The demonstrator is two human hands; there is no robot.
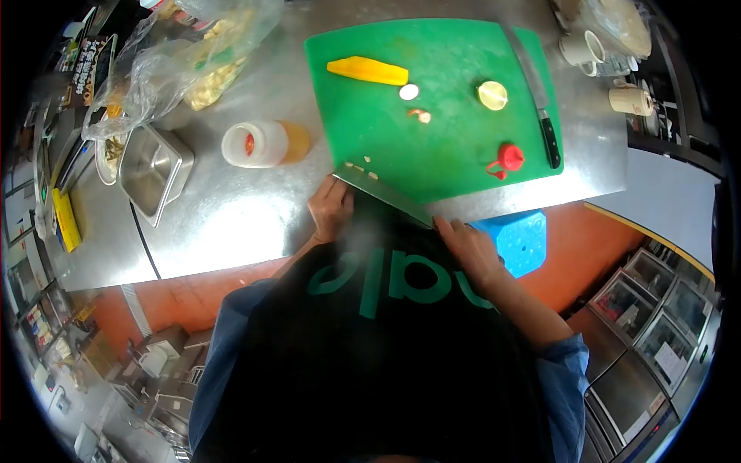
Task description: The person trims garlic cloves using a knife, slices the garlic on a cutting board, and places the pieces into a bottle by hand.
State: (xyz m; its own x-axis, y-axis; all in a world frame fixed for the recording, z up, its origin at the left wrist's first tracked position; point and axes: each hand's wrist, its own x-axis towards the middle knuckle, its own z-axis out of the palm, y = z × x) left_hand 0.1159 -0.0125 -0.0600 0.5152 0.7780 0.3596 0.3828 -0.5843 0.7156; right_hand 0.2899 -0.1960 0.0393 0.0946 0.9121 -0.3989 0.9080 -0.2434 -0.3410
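Observation:
A cleaver (384,196) with a broad steel blade spans the near edge of the green cutting board (432,143). My right hand (471,248) is closed at the blade's right end; the handle is hidden in it. At the other end, my left hand (332,207) has its fingers closed on the blade tip. Small pale pieces, like chopped garlic (373,175), lie on and beside the blade. Farther up the board are a peeled yellow carrot-like piece (367,70), a white slice (409,92), a reddish scrap (420,116) and a cut lime half (492,96).
A long black-handled knife (549,139) and a red bottle cap (509,157) lie on the board's right. Left are an uncapped squeeze bottle (258,144), a steel pan (157,171) and plastic bags (220,58). Mugs (583,49) stand back right; a blue stool (521,241) is below.

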